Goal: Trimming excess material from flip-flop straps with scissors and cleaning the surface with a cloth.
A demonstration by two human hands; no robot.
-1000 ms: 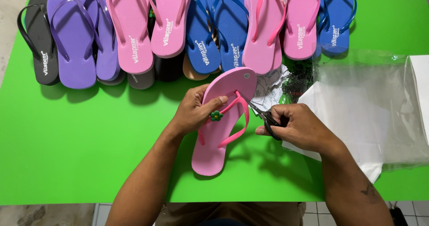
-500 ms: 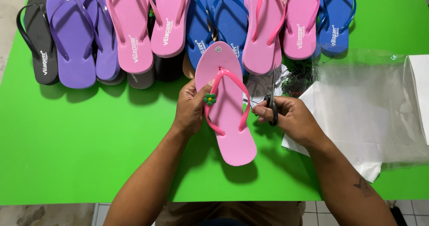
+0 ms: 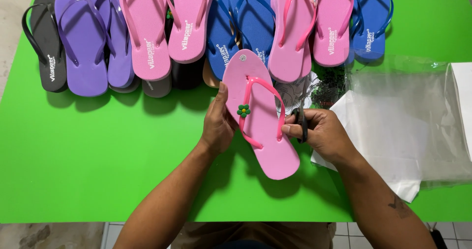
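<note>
Pink flip-flop (image 3: 263, 126) is lying on the green table (image 3: 98, 170), toe end pointing away, a small green flower (image 3: 243, 110) sitting on its strap just beside the left thumb. Left hand (image 3: 219, 126) is gripping the sole's edge, fingers curled beneath. Right hand (image 3: 319, 131) is closing its fingers around a dark tool (image 3: 301, 123) touching the other edge. Beyond the fingertips, rows of sandals (image 3: 196, 27) are lying; clear plastic bags (image 3: 408, 116) are resting right of the knuckles.

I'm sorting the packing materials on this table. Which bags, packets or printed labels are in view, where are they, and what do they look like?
Clear plastic bags: right side of the green table, flat, see-through sheets over white.
Small clear packet: behind the right hand, holding dark green bits.
Printed heel marks: on the flip-flops in the far row, white lettering.
</note>
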